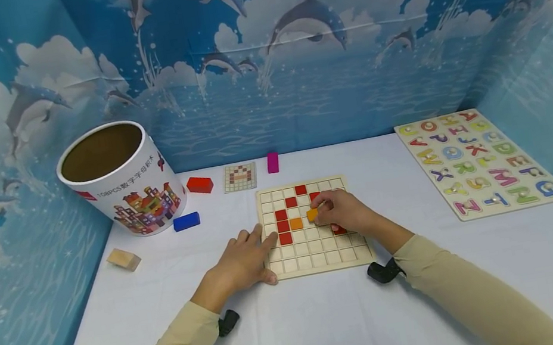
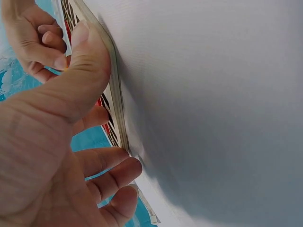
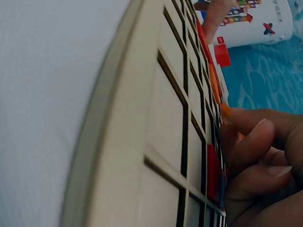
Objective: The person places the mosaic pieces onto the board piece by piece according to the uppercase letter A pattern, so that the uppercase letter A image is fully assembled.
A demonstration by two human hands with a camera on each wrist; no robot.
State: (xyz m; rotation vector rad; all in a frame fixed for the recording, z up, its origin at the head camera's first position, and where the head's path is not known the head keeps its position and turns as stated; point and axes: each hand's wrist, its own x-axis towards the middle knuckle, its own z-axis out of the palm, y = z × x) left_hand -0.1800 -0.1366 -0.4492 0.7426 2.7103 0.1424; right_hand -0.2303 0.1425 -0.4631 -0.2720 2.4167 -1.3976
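Observation:
A wooden grid board [image 1: 304,264] lies on the white table in front of me. Several red tiles [image 1: 283,225] sit in its cells, with one orange tile [image 1: 296,223] beside them. Between thumb and fingertips, my right hand [image 1: 347,212] pinches another orange tile [image 1: 312,215] over the middle of the board; its fingers partly cover red tiles on that side. My left hand [image 1: 239,263] rests at the board's left edge with fingers spread. In the left wrist view, the thumb [image 2: 87,61] lies across the board's edge.
Behind the board are a small pattern card [image 1: 240,177], a red block [image 1: 199,185] and a magenta block [image 1: 272,163]. A white bucket [image 1: 147,181] stands back left, near a blue block [image 1: 186,221] and a plain wooden block [image 1: 124,259]. An alphabet board [image 1: 448,175] lies at right.

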